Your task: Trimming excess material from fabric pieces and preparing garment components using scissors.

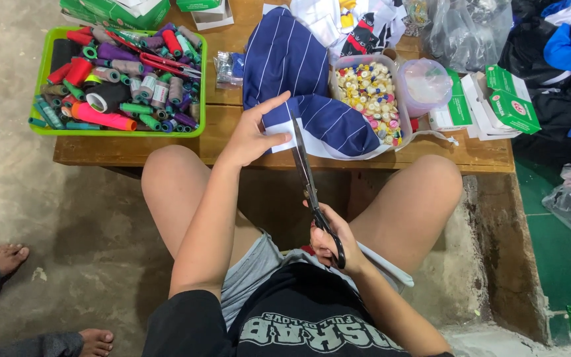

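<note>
My left hand (251,132) grips the near edge of a navy cloth with thin white stripes (295,73) that lies on a low wooden table (166,147). My right hand (332,241) is closed on the black handles of long scissors (304,168). The blades point away from me and reach the cloth's edge right beside my left thumb. A white strip of cloth (384,264) lies over my right thigh under that hand.
A green tray (117,79) of several thread spools and red-handled scissors sits at the left of the table. A clear tub of buttons (369,92), a lidded cup (424,84), green-and-white boxes (507,106) and piled fabric lie right. Another person's bare feet (8,258) rest on the floor, left.
</note>
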